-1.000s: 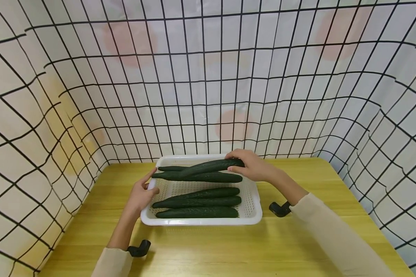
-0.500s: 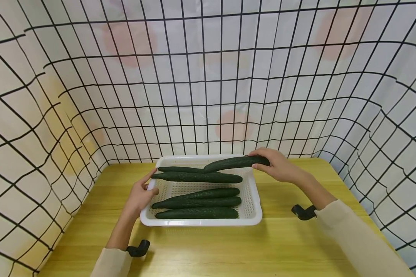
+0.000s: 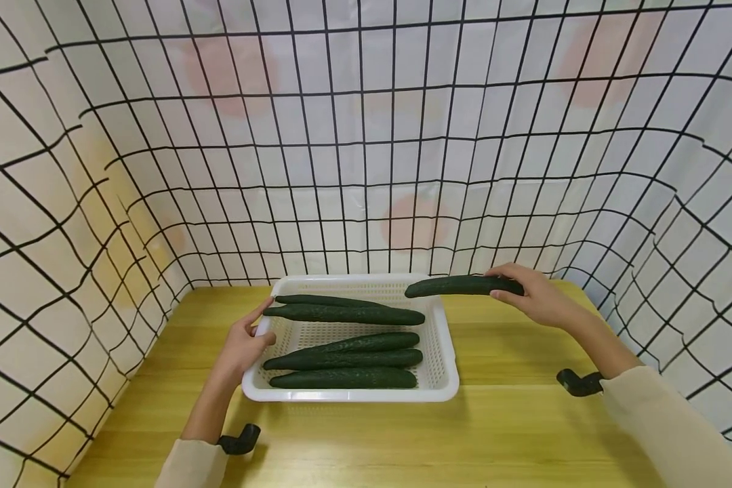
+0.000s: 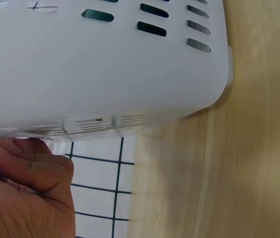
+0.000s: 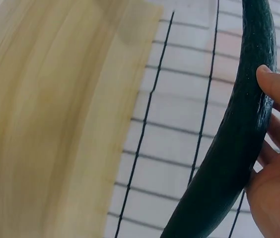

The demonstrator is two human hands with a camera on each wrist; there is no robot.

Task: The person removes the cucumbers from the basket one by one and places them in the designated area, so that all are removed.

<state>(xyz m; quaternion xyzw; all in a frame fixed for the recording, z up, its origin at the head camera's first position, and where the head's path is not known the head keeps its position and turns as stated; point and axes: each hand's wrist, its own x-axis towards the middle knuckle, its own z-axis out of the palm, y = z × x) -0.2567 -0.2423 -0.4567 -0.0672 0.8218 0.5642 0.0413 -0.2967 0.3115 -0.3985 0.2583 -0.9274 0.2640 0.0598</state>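
Observation:
My right hand [image 3: 533, 296] grips a dark green cucumber [image 3: 457, 285] near its right end, thumb on one side and fingers on the other. The cucumber lies almost level in the air, its far tip over the back right corner of the white plastic basket [image 3: 366, 395]. In the right wrist view the same cucumber [image 5: 229, 144] is held clear of the table. My left hand [image 3: 247, 342] grips the basket's left rim, and the left wrist view shows curled fingers under that rim. Inside the basket, two cucumbers [image 3: 348, 314] lie at the back and several more [image 3: 348, 378] at the front.
The basket stands on a yellow wood-grain table [image 3: 372, 440]. Black wire grid panels [image 3: 366, 156] backed with white cloth rise behind the table and on both sides. A black bracket [image 3: 578, 383] sticks out from each wrist.
My right hand has moved right, drawing the cucumber off the back pair and mostly past the basket's right rim. The left hand keeps its hold on the rim.

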